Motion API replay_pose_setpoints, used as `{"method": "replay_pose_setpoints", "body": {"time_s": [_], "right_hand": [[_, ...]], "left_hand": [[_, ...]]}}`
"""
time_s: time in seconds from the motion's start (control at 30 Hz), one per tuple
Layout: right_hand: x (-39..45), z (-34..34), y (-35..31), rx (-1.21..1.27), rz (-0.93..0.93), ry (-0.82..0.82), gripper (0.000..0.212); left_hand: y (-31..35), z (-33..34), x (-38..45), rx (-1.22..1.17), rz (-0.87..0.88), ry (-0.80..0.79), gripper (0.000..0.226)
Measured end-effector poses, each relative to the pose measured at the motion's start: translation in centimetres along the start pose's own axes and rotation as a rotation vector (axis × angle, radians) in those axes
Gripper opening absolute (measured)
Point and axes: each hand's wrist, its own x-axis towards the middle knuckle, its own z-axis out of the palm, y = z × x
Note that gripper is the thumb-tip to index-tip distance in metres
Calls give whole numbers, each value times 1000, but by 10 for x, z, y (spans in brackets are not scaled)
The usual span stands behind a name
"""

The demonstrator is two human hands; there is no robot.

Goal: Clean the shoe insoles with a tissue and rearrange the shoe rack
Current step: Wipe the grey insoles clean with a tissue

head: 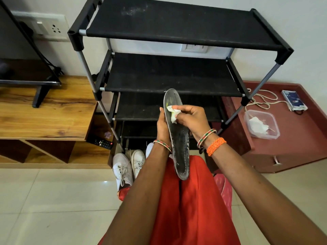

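Before the shoe rack (169, 75), your left hand (163, 127) grips the insole (178, 138) steady, toe toward twelve o'clock, so your right hand (192, 118) can rub its pinched tissue (173, 113) along it.

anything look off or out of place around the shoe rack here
Yes. The shoe rack has no shoes on any visible shelf, and its top shelf is dusty. White sneakers lie on the floor at its foot instead. The insole held by the left hand looks worn and frayed at the edges.
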Motion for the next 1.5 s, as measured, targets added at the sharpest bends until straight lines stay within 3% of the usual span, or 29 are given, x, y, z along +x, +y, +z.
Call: {"method": "replay_pose_setpoints", "body": {"time_s": [0.1,0.33,0.47,0.53,0.7,0.87,0.93,1.03,1.1,1.23,1.5], "right_hand": [[-1,2,1,-36,-28,-73,37],[-1,6,4,-637,-270,-44,19],[11,6,-11,-760,-324,57,16],[19,4,-20,-846,-328,110,17],[0,11,-23,-720,-287,97,26],[-9,14,-11,-525,-327,88,7],[2,13,-11,-637,-391,153,4],[7,17,-11,-940,-409,317,9],[-1,22,-7,-951,-389,401,9],[-15,26,5,-844,-381,351,10],[25,6,-25,-1042,-336,412,12]], "left_hand": [[1,0,-4,-28,-14,-22,63],[7,4,-11,59,11,127,43],[7,18,-25,100,137,77,74],[6,25,-31,136,155,50,75],[10,26,-35,72,169,25,80],[9,22,-33,18,162,36,59],[8,22,-30,-7,132,19,67],[7,18,-24,-123,30,-34,47],[5,15,-21,-96,26,-35,43],[5,8,-18,-31,35,-29,54],[1,13,-23,7,12,-81,69]]}}
